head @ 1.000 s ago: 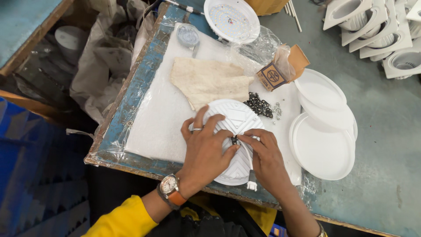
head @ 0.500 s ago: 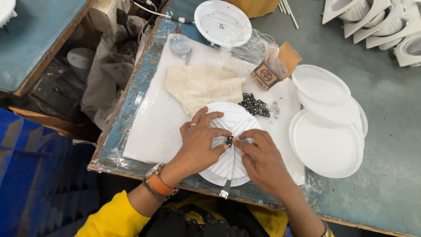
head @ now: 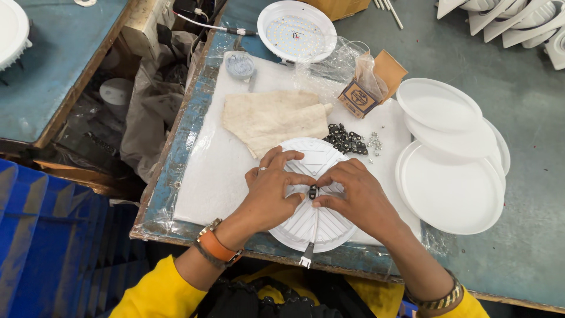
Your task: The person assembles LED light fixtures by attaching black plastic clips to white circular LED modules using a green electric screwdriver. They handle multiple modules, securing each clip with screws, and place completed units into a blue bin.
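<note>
White ribbed disc (head: 318, 203) w/ small black clip (head: 312, 192) at centre; beige cloth (head: 273, 118) above it, plain white plates (head: 450, 188) to its right, grey-green bench (head: 529, 247).

A lamp assembly workshop. White covers (head: 450, 191) stack on the worn tabletop (head: 529, 118). Beside them lie small black clips (head: 347, 140) and an LED panel (head: 296, 30).

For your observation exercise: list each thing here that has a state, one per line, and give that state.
Ribbed white housing: lying flat under both hands.
Small black clip: pinched between fingertips.
Left hand: gripping.
Right hand: gripping.
White covers: stacked, overlapping.
Small cardboard box: open.
</note>
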`<state>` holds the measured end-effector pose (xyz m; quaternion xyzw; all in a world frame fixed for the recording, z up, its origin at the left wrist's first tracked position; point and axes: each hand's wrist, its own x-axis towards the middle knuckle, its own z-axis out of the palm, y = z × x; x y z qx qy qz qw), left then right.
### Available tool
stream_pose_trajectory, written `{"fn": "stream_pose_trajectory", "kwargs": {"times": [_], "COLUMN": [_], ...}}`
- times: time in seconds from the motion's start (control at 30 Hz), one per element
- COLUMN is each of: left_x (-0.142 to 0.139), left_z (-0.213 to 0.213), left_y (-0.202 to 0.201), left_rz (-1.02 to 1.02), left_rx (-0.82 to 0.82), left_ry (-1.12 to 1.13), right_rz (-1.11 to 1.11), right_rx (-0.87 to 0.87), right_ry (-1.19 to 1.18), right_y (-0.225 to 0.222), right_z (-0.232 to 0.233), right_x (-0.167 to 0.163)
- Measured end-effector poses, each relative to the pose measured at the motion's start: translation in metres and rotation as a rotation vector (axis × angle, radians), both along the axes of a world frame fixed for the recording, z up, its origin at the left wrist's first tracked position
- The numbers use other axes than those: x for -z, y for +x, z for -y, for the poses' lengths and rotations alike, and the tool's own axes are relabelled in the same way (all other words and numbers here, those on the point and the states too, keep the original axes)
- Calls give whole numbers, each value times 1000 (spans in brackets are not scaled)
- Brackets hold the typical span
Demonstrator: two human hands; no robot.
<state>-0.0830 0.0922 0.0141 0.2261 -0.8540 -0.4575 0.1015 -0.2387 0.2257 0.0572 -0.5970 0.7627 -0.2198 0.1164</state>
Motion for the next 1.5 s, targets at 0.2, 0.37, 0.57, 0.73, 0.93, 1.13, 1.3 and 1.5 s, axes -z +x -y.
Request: {"fn": "stream_pose_trajectory", "kwargs": {"times": [0.2,0.37,0.57,0.73,0.93,1.13,1.3,1.5], "left_x": [-1,0,2,0,-1,7,12,13], "left_z": [10,22,39,41,31,2,-17,-18], "left_y": [-1,-2,-9,-11,-13,-7,-1,1], "left_rz": [41,78,74,62,14,-149,-277,-356], "left_rx": [98,204,354,402,300,-5,-87,-94], "left_ry": [-56,-96,-144,-194,-216,-265,-365,-355], "right_rz": [-19,-19,-21,-50,90,28,70,155], "right_rx": [-13,6,16,28,183,26,-50,-66], "right_ry": [-57,-47,-53,-79,-6,-228,-198,-211], "right_y": [-1,-2,-1,4,6,9,4,3], "right_z": [-2,-3,-2,-3,-8,-18,-23,-25], "right_x": [5,9,8,6,10,18,14,13]}}
